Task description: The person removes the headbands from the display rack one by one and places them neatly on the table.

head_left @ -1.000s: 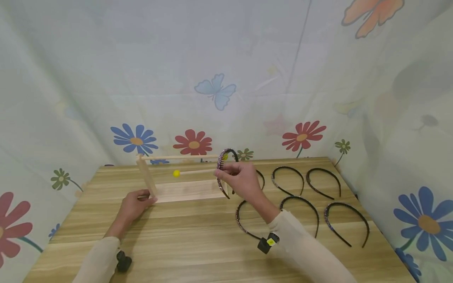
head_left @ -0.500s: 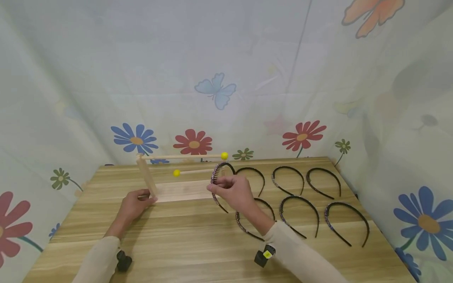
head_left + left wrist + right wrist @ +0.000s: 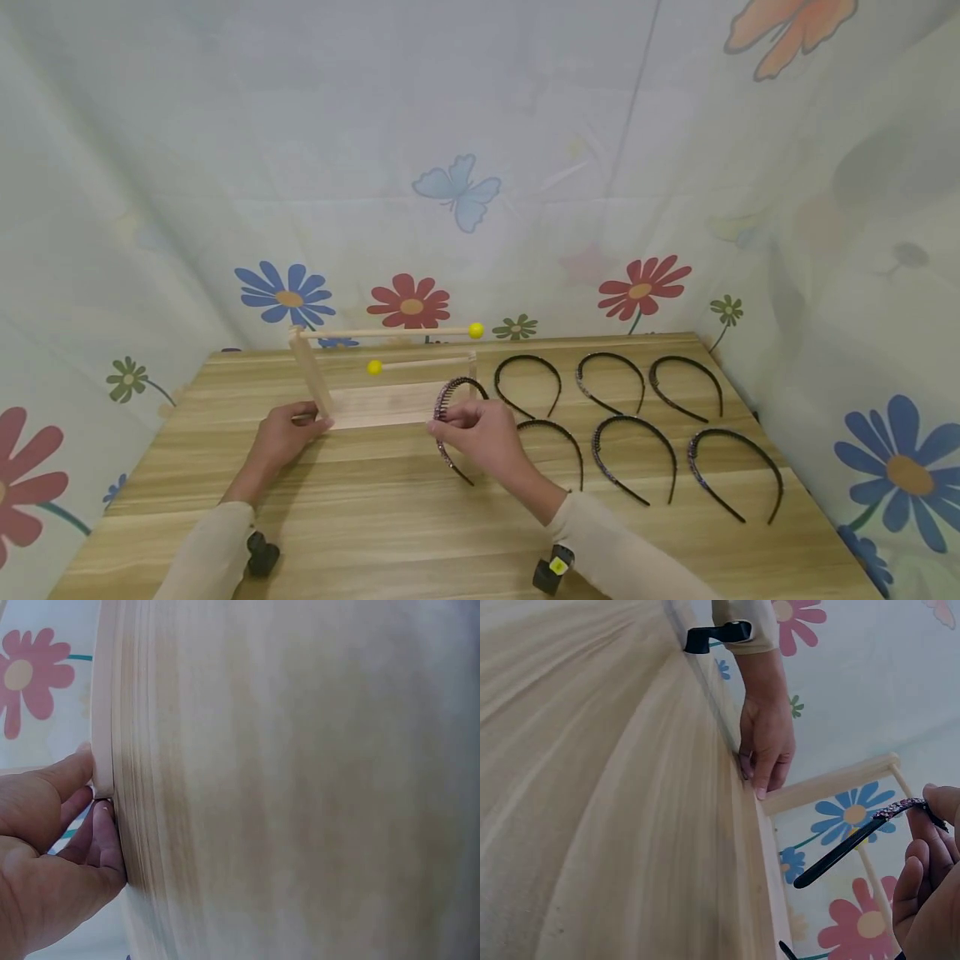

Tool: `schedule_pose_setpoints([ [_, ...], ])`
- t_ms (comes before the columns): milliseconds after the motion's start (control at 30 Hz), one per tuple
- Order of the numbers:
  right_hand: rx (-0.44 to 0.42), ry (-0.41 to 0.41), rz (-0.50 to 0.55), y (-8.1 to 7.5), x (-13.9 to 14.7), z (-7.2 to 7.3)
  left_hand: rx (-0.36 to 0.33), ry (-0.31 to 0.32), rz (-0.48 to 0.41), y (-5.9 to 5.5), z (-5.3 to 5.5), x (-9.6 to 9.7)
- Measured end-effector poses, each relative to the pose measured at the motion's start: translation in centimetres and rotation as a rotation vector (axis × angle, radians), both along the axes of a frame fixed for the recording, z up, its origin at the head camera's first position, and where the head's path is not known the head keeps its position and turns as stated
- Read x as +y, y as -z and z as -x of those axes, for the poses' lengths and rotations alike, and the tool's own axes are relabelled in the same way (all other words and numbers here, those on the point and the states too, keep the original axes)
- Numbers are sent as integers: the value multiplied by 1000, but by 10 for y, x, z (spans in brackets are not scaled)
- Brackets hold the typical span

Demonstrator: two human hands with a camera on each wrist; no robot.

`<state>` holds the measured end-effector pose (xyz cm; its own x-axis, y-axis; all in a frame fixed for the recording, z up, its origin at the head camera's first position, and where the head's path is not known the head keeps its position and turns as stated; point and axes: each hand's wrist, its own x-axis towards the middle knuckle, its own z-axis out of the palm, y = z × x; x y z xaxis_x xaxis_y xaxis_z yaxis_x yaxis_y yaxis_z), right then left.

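In the head view, my right hand (image 3: 487,437) pinches a black toothed headband (image 3: 441,446) with sparkly stones between thumb and fingers. It is held in front of the right end of a wooden rack (image 3: 382,406). The right wrist view shows one dark arm of this headband (image 3: 836,851) pointing away from my fingers. My left hand (image 3: 281,437) grips the front left corner of the rack's base. Up close in the left wrist view, thumb and fingers meet at the end of the base board (image 3: 103,705). Two rods with yellow balls (image 3: 476,331) extend from the rack's uprights, bearing no headbands.
Several similar headbands lie in two rows on the right of the wooden table (image 3: 360,533), among them one at the front right (image 3: 693,468) and one in the back row (image 3: 582,383). A flower-print cloth (image 3: 525,250) hangs behind the table.
My right hand has brought the headband down, slightly left and towards me, from beside the upper rod's yellow ball to below the rods. My left hand stays at the rack's corner.
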<state>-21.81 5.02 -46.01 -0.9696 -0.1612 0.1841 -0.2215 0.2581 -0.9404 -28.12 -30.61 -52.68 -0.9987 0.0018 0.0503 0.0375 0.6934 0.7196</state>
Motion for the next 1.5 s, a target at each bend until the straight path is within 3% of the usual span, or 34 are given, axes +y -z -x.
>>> schedule_pose_setpoints([
  [467,-71,-44,-18,17,-8,-8,-6,-5,11,0,1,-1],
  [767,-49,-43,-55,24,-14,-10,3,2,7,3,2,-3],
  [1500,-196,-85,-64,35,-30,-6,-18,0,-6,-2,0,1],
])
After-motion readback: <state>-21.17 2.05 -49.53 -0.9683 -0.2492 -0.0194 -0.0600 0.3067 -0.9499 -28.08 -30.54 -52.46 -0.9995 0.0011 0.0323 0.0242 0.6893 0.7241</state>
